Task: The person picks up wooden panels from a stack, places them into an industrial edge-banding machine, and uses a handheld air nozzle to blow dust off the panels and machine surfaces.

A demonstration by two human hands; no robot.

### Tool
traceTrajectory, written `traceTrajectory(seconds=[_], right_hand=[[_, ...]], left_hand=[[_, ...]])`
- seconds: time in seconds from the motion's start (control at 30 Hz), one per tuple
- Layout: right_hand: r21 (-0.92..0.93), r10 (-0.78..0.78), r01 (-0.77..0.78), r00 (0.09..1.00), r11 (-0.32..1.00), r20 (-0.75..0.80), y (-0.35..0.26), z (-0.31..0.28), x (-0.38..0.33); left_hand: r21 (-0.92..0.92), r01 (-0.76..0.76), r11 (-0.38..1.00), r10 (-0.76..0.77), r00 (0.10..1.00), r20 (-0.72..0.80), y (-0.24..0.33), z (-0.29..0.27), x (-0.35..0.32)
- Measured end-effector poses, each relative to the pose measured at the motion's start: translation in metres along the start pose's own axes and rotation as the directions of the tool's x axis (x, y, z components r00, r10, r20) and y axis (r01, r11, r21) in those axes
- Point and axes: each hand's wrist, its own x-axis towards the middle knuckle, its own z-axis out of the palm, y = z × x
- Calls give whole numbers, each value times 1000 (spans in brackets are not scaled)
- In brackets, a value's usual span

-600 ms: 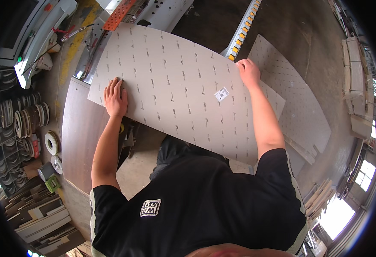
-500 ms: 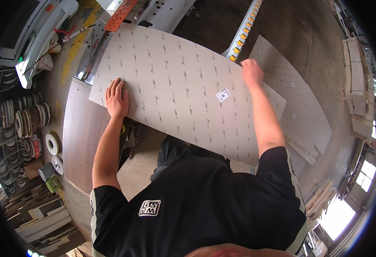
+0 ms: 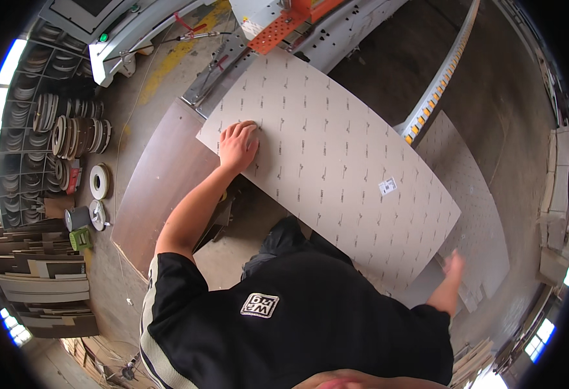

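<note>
Head view: the left hand lies flat with its grip released and fingers spread, palm down on the large grey panel, which extends rightward from the grip toward the orange machine part. The right hand is blurred, off the panel beside its near right corner, and its grip cannot be told.

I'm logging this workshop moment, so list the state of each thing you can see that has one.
Panel: lying flat, far end at the machine.
Left hand: flat on the panel, open.
Right hand: off the panel, blurred, empty.
Sticker: stuck on the panel.
Tape rolls: stacked in the rack.
Brown board: lying under the panel.
</note>
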Motion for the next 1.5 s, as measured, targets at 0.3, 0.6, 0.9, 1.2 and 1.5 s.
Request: traceTrajectory(seconds=[0.3, 0.6, 0.9, 1.2, 1.5], right_hand=[[502, -45, -103, 961, 859, 273, 116, 69, -214], [363, -187, 155, 981, 919, 55, 145, 66, -196], [246, -265, 230, 956, 942, 123, 167, 59, -166], [195, -259, 237, 961, 952, 94, 146, 60, -179], [142, -442, 437, 897, 888, 5, 160, 57, -194]], left_hand=[[-794, 398, 459, -700, 713, -47, -240, 16, 227], [-783, 276, 558, -550, 830, -99, -271, 0, 283], [-710, -150, 688, -414, 722, -554, -286, -158, 150], [332, 24, 943, -37, 999, 33, -167, -245, 27], [190, 239, 952, -289, 908, 303, -95, -139, -49]])
